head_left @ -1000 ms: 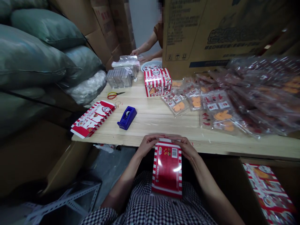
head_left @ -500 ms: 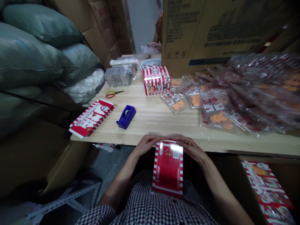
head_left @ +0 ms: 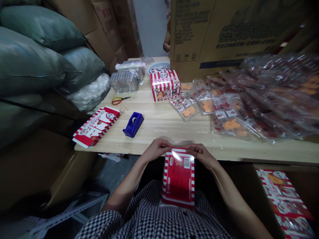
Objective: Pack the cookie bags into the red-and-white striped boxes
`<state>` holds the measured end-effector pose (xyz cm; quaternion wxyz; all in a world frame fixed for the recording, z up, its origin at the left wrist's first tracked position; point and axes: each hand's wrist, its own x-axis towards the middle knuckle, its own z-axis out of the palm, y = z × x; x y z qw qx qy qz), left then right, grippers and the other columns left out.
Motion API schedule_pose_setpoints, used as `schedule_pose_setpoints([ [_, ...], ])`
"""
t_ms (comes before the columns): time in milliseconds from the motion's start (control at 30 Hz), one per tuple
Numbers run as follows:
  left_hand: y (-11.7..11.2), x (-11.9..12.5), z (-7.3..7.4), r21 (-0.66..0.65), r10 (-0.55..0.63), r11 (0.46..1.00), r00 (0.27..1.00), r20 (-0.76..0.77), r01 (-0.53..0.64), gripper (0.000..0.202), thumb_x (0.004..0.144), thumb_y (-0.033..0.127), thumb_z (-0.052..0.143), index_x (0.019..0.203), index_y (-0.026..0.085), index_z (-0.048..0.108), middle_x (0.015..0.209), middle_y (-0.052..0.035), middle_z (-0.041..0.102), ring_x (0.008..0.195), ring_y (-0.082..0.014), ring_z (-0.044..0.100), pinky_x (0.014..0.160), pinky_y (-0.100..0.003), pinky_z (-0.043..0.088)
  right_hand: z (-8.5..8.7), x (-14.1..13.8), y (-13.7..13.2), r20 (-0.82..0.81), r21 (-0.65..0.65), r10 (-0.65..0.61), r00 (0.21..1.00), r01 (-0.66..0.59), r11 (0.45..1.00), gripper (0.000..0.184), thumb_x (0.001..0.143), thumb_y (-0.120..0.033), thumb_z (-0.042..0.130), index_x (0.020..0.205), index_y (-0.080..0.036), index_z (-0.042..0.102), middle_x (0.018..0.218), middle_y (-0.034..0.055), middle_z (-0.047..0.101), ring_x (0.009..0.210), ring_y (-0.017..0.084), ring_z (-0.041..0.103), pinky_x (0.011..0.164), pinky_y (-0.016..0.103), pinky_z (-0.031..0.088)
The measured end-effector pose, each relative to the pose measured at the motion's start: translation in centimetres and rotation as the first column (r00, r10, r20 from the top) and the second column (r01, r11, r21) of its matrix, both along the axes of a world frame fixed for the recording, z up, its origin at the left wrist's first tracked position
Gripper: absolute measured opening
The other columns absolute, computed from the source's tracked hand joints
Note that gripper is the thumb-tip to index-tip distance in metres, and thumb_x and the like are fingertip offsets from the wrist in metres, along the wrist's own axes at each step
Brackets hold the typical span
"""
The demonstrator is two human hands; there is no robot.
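Note:
A red box with red-and-white striped edges (head_left: 178, 179) rests on my lap, tilted against the table edge, its printed face with a barcode turned up. My left hand (head_left: 157, 148) pinches the far left end of the box. At the far right end, my right hand (head_left: 200, 153) has its fingers closed on the same edge. The flap between my fingertips is mostly hidden. Beyond the hands, a blue tape dispenser (head_left: 133, 124) stands on the table, left of a striped upright box (head_left: 165, 85).
Flat striped cartons (head_left: 97, 126) and scissors (head_left: 120, 100) lie at left, before clear plastic packs (head_left: 123, 82). Bagged orange pieces (head_left: 230, 118) pile up at right. A large cardboard box (head_left: 206, 36) stands behind; a co-worker's hand (head_left: 166, 46) shows beside it. Finished-looking boxes (head_left: 286, 202) sit lower right.
My left fingers have bent and drawn in at the box's far edge; the right hand has shifted slightly. The co-worker's hand has moved up off the plastic at the back.

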<state>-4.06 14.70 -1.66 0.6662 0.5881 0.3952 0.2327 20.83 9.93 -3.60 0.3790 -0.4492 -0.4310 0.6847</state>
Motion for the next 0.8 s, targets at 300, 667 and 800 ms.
schedule_pose_setpoints([
  [300,-1.7,-1.3,2.1,0.198,-0.091,0.975,0.993,-0.075,0.105,0.033,0.095,0.035,0.056,0.118,0.019,0.073,0.110,-0.0088,0.076,0.101,-0.0235,0.071,0.092,-0.035,0.054,1.1,0.4,-2.6,0.109,0.160,0.046,0.993,-0.063,0.985,0.035,0.092,-0.049,0.062,0.121,-0.031,0.071,0.129,0.0042,0.068,0.132,0.028,0.053,0.118,0.050,0.029],
  [667,-6.3,-1.3,2.9,0.330,0.208,0.925,0.978,-0.021,-0.190,0.024,0.094,0.025,0.059,0.111,0.025,0.075,0.119,-0.0068,0.073,0.115,-0.0238,0.067,0.105,-0.045,0.050,2.9,-1.4,-5.0,0.151,0.276,-0.156,0.976,0.110,0.955,0.023,0.091,-0.041,0.065,0.112,-0.035,0.075,0.129,0.0044,0.068,0.131,0.027,0.052,0.115,0.051,0.033],
  [800,-6.7,-1.8,5.9,0.595,0.185,0.788,0.983,0.018,-0.159,0.032,0.094,0.013,0.055,0.119,0.026,0.072,0.123,-0.0064,0.071,0.113,-0.0200,0.067,0.099,-0.038,0.054,6.5,-1.7,-5.0,0.095,0.337,-0.202,0.975,0.160,0.928,0.018,0.090,-0.034,0.067,0.106,-0.033,0.077,0.128,0.0053,0.067,0.122,0.027,0.059,0.104,0.046,0.047],
])
